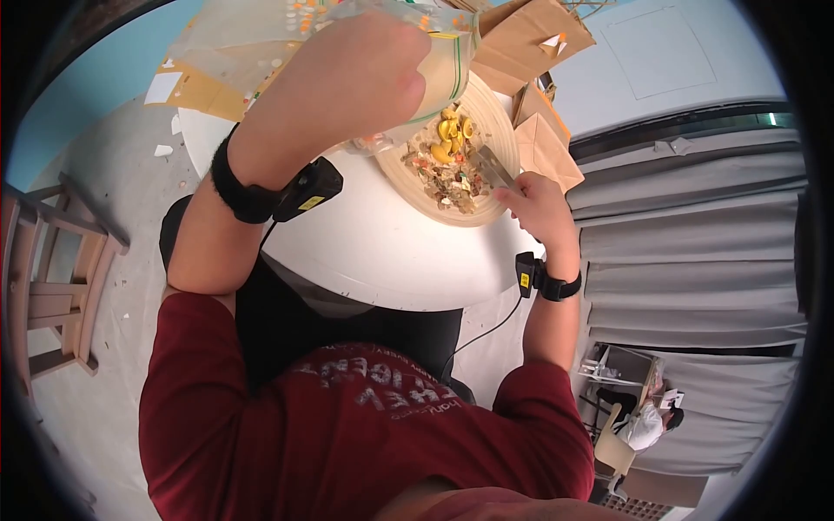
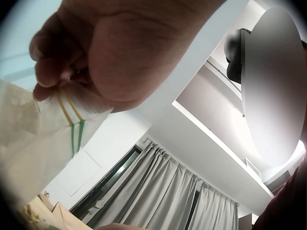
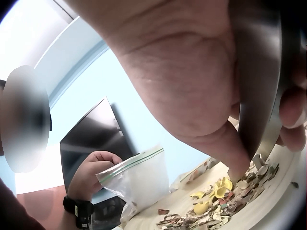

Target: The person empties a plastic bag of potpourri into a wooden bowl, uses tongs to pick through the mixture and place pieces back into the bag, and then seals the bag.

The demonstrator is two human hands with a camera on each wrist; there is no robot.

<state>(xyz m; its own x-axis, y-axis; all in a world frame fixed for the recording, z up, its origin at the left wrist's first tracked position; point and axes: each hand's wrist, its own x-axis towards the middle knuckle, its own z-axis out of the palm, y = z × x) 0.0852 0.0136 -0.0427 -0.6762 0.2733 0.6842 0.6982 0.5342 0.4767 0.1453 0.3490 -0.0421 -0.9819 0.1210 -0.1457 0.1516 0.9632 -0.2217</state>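
Note:
My left hand (image 1: pixel 369 74) pinches the top edge of a clear zip bag (image 2: pixel 33 124) between thumb and fingers. Yellow and green lines run along its seal. The bag hangs over the far left part of a round pale plate (image 1: pixel 407 187). On the plate lies a heap of brown and mixed dried flakes (image 1: pixel 456 187), with curled yellow pieces (image 1: pixel 443 152) on its far side. At the plate's right rim, my right hand (image 1: pixel 540 207) grips flat metal tongs (image 3: pixel 261 81). Their tips reach the right edge of the heap; the thumb hides part of them.
The plate stands on a white round table (image 1: pixel 373 234). Brown paper bags (image 1: pixel 526 52) stand beyond it at the far right, and a printed plastic bag (image 1: pixel 234 43) lies at the far left. A wooden chair (image 1: pixel 65 278) is on the left; grey curtains (image 1: pixel 686 252) hang at the right.

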